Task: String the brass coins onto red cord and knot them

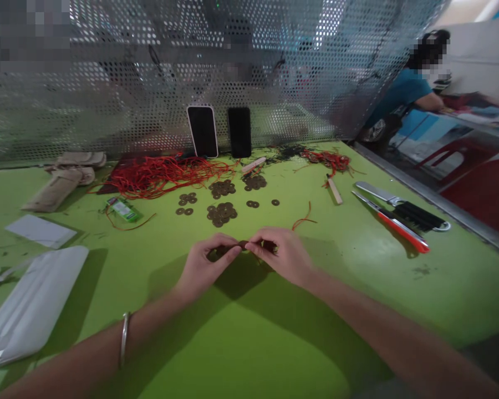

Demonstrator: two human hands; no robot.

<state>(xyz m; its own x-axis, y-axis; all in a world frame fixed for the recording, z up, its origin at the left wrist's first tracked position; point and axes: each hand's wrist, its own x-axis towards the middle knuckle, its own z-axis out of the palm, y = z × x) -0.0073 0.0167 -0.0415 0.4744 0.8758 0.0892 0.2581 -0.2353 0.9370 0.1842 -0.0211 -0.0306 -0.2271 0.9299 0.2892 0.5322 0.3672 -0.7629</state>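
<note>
My left hand (210,263) and my right hand (283,255) meet over the green table, fingertips pinched on a small dark brown coin (243,244) between them. The fingers cover much of the coin. A thin strand shows faintly below my right fingertips; its path is hidden. Just beyond the hands lies a pile of brass-brown holed coins (222,214), with another pile (222,189) behind it. A pair of coins (253,204) and a single coin (275,202) lie to the right. A short piece of red cord (303,219) is near my right hand.
Red cords (162,174) lie tangled at the back, near two upright phones (203,132) (239,132). A green lighter (123,209) is at left. Orange-handled scissors (399,224) and a black-wrapped blade (376,193) lie right. A perforated metal screen (149,100) borders the table; a person (407,91) sits beyond.
</note>
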